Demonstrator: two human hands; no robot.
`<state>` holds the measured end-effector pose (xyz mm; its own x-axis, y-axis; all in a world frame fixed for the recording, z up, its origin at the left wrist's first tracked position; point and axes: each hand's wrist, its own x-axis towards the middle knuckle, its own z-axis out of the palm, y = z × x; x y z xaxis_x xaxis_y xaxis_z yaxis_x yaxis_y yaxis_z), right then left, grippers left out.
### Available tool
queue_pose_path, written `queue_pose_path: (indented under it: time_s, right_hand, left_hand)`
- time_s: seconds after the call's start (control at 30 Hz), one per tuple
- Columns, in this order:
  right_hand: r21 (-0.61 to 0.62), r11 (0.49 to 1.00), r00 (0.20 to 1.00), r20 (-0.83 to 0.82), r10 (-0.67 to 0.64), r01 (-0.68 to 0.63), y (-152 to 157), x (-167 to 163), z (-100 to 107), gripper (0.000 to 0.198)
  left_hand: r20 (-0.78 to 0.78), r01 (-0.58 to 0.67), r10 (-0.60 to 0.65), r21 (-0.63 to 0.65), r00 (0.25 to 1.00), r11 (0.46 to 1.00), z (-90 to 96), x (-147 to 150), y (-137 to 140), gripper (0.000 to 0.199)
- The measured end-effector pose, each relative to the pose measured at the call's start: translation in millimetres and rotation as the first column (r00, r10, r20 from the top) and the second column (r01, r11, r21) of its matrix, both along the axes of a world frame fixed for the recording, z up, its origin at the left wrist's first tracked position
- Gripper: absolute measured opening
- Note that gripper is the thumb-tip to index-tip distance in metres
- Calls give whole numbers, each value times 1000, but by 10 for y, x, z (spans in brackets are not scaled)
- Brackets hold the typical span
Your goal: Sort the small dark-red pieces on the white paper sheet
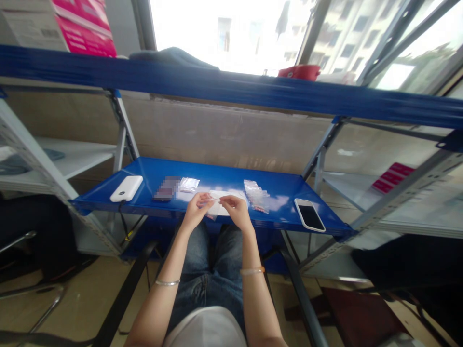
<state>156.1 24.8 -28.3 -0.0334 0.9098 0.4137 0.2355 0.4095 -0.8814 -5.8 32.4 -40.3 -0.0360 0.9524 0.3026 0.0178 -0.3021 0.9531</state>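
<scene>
My left hand (pixel 197 209) and my right hand (pixel 237 211) meet over the near edge of a blue shelf top, fingertips pinched close together. Between them is something small, thin and pale, too fine to name. Beneath the fingers lies a white sheet (pixel 218 209), partly covered by the hands. Just right of my right hand rests a group of small transparent plastic bags (pixel 256 195), with reddish bits inside some. A small shiny whitish packet (pixel 189 184) lies beyond my left hand. Beside it is a dark, blurred-out rectangular item (pixel 167 188).
A white power bank (pixel 126 188) with a black cable sits at the left end of the blue shelf top (pixel 217 172). On the right lies a white-framed phone (pixel 309 215). A blue upper beam (pixel 231 91) crosses above. Chair armrests (pixel 125 294) flank my legs.
</scene>
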Motion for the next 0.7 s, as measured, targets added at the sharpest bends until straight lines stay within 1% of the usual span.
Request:
queue_pose_path:
  time_s: [0.1, 0.23, 0.33, 0.43, 0.6, 0.7]
  right_hand:
    - [0, 1000, 998, -59, -6, 6, 25, 31, -26, 18]
    - [9, 1000, 993, -114, -3, 5, 13, 53, -1, 24]
    - [10, 999, 992, -120, -32, 33, -18, 52, 50, 27]
    - [14, 999, 993, -115, -39, 41, -43, 49, 89, 26]
    - [28, 999, 993, -110, -43, 47, -55, 40, 98, 23]
    - [30, 997, 992, -106, -66, 69, -55, 35, 100, 22]
  left_hand:
    - [74, 10, -8, -21, 997, 1000, 9, -44, 17, 30]
    - [100, 7, -7, -8, 995, 1000, 40, -57, 2, 29]
    - [91, -18, 19, -6, 996, 1000, 72, -45, -23, 28]
    - [81, -50, 50, 3, 995, 999, 84, -35, -35, 28]
    - [44, -99, 98, 18, 994, 995, 54, -26, -14, 28]
    - [36, -95, 94, 27, 995, 995, 52, -21, -14, 27]
